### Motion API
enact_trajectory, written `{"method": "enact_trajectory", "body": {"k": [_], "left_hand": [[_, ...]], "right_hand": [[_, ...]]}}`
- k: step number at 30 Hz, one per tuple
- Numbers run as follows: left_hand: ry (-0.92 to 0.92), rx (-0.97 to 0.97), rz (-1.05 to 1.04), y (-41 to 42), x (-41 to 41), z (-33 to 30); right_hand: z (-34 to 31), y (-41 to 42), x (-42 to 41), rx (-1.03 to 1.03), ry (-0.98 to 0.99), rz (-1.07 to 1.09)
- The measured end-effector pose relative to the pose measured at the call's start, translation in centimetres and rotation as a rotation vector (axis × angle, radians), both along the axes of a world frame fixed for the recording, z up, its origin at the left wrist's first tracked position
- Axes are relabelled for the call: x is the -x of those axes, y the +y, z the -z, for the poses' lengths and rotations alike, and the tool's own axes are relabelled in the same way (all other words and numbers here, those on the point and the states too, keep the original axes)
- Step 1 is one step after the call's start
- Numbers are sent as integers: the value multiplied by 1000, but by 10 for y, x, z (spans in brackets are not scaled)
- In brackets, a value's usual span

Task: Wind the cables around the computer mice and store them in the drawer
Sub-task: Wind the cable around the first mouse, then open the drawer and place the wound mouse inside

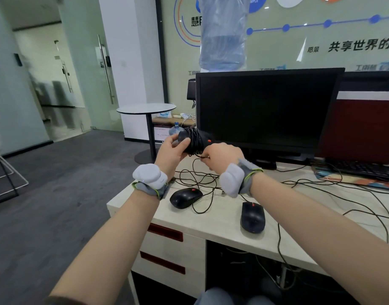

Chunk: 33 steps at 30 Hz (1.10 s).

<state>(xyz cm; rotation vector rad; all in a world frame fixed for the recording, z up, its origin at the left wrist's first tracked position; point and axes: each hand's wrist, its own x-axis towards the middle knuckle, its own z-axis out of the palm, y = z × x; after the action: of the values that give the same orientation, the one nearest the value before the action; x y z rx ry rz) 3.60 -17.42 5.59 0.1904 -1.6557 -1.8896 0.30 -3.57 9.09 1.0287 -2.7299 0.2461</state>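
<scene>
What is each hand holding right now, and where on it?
The left hand grips the wound mouse by its rear body. The right hand pinches the loose cable just below the mouse.

mice 3 [194, 140] [185, 197] [252, 216] | monitors 1 [268, 111] | keyboards 1 [363, 169] | drawers 2 [165, 232] [162, 263] | hands 2 [171, 148] [222, 155]

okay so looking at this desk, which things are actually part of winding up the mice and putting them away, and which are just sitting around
Part of the job:
held mouse, cable partly wound
left hand gripping it
right hand pinching the cable
left desk mouse
right desk mouse
drawers, shut

Just lying about:
monitor
keyboard
round table
water bottle
</scene>
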Motion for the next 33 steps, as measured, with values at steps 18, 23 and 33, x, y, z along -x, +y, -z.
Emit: {"method": "enact_trajectory", "body": {"k": [18, 23, 33], "left_hand": [[-187, 115, 452, -36, -105, 4], [-299, 255, 145, -40, -128, 24], [-515, -464, -42, -27, -124, 138]], "right_hand": [[3, -13, -35, 227, -395, -571], [35, -29, -63, 405, -520, -541], [122, -22, -65, 619, -727, -221]]}}
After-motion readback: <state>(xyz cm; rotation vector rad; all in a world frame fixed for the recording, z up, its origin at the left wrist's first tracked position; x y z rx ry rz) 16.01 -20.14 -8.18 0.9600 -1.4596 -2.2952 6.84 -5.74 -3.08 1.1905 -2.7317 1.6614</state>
